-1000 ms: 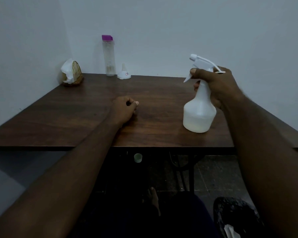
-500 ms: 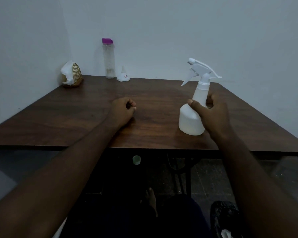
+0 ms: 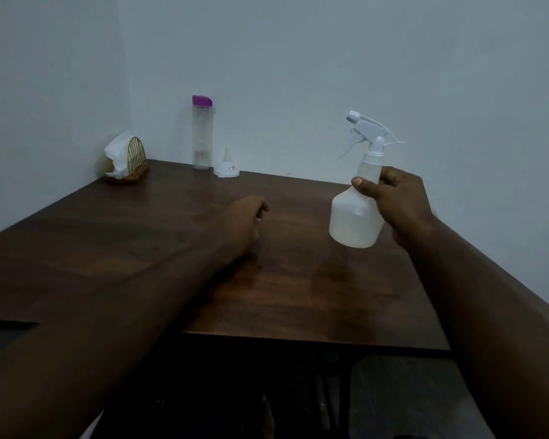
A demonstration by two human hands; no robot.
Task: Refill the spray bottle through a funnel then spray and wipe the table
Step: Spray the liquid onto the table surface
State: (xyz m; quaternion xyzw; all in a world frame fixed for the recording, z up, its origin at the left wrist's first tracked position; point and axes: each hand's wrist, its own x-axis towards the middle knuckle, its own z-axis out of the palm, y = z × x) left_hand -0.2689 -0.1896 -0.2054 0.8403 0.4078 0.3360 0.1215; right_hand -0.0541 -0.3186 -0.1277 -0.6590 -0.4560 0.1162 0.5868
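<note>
From the head camera, the person's right hand point(image 3: 400, 201) gripped the white spray bottle point(image 3: 352, 223) around its narrow neck, thumb in front and fingers curled round behind, over the right side of the dark wooden table point(image 3: 140, 248). I could not tell whether its base touched the wood. The left hand point(image 3: 244, 217) rested on the table near the middle, fingers loosely curled under, with nothing visible in them.

The job looked barely begun to me. The trigger head was still screwed on, and the funnel point(image 3: 226, 167) sat upside down by the back wall, just beside a tall clear bottle with a purple cap point(image 3: 202, 134). Filling, spraying and wiping all seemed left to do. A tissue holder point(image 3: 127, 161) stood in the far left corner.

The funnel carried a small sticker with a red mark, too small to read. I saw no other writing.
</note>
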